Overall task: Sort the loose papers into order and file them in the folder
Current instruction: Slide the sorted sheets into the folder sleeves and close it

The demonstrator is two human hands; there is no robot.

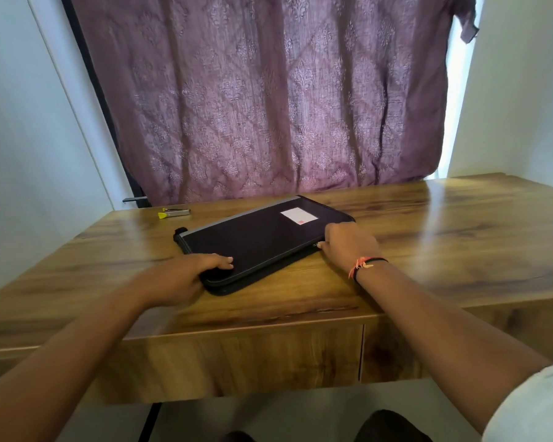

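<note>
A black folder (253, 240) with a zip lies flat and closed on the wooden tabletop (444, 234). It is about in the middle, turned at an angle, so that one corner points toward the near edge and the opposite corner toward the far edge. On its cover, near the far right corner, there is a small white label (298, 215) with a red mark.

The left hand (186, 275) is at the near left corner of the folder. Its fingers lie rather straight on top of the cover and press on it, so this grip is not closed. The thumb is hidden, and I cannot tell where it is.

The right hand (348, 247) is at the right edge of the folder. Its fingers are curled, and the grip is closed on this edge, just where a small metal part of the zip shows. A thread band (364, 264), black and orange, is around the right wrist.

Near the far left corner of the tabletop, well apart from the folder, lies a stapler (174, 212) with a yellow end. Behind the tabletop hangs a purple patterned curtain (268, 90).
</note>
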